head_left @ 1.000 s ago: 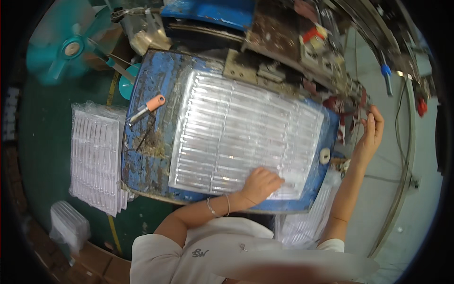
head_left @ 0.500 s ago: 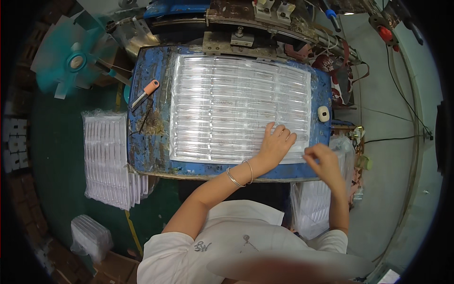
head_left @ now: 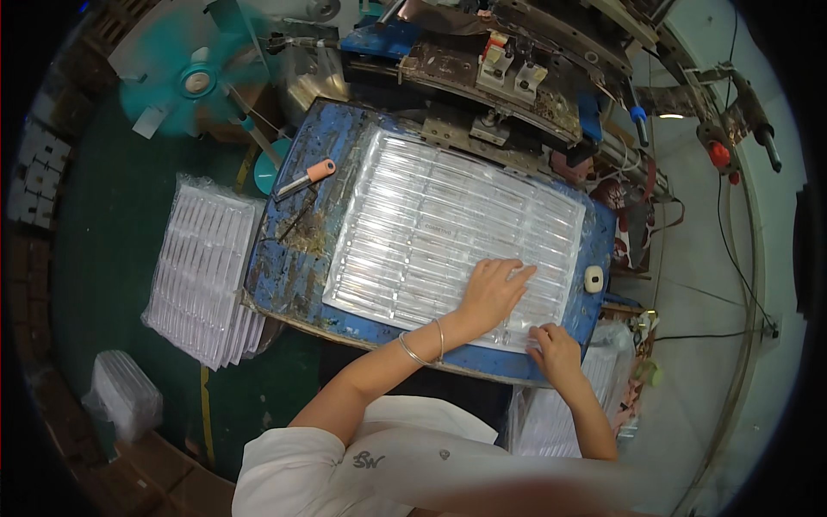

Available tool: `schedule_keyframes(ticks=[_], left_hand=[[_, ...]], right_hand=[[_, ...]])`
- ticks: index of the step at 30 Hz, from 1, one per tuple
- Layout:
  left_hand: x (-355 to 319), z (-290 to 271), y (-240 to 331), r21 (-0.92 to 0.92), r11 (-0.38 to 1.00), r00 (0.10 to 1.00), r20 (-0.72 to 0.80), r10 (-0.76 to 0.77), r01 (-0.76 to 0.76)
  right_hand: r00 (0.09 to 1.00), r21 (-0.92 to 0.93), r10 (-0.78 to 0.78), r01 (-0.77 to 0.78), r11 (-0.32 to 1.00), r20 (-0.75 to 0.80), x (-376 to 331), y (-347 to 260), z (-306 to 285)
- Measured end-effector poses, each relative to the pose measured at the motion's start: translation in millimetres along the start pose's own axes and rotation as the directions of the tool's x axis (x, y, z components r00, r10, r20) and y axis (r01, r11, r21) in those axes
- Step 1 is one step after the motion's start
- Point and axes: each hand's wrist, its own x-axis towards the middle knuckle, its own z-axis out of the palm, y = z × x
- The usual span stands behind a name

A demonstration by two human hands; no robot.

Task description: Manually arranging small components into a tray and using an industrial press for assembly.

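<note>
We are at the lifting stage, by our reading: the clear plastic sheet (head_left: 448, 237), moulded into rows of long narrow pockets, lies flat on the worn blue table (head_left: 297, 250) and covers most of its top. Our left hand (head_left: 493, 290) rests flat and open on the sheet near its front right corner, fingers spread, gripping nothing. Our right hand (head_left: 556, 351) curls over the sheet's front edge at that same corner; the fingertips seem to pinch the rim, though we cannot tell for sure how firmly it is held. The next move probably calls for a careful peel, since the sheet looks thin, glossy and floppy. A stack of similar sheets (head_left: 202, 271) sits to the left of the table, and an orange-handled knife (head_left: 303, 179) lies on the table's far left corner
</note>
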Motion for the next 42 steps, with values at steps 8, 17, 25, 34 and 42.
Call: schedule_keyframes(ticks=[8, 17, 25, 34, 42], left_hand=[[81.0, -66.8, -31.8, 0.181, 0.983, 0.963, -0.266, 0.050, -0.001], [209.9, -78.7, -21.3, 0.384, 0.917, 0.889, -0.377, 0.261, -0.107], [260.2, -72.8, -24.9, 0.615, 0.769, 0.856, -0.293, 0.426, -0.173], [117.5, -79.6, 3.3, 0.152, 0.954, 0.874, -0.386, 0.297, -0.257], [-11.8, -19.3, 9.6, -0.318, 0.927, 0.972, 0.056, 0.229, -0.200]], right_hand=[[0.980, 0.192, 0.008, -0.047, 0.980, 0.197, 12.9, 9.2, -37.6], [0.793, 0.935, 0.609, -0.188, 0.301, -0.037, 78.4, 53.7, -125.1], [0.668, 0.946, 0.673, 0.174, 0.275, -0.319, 175.7, 76.3, -146.7], [0.575, 0.891, 0.687, 0.203, 0.406, -0.444, 249.7, 62.0, -161.1], [0.638, 0.666, 0.433, 0.173, 0.725, -0.637, 313.7, 37.2, -166.6]])
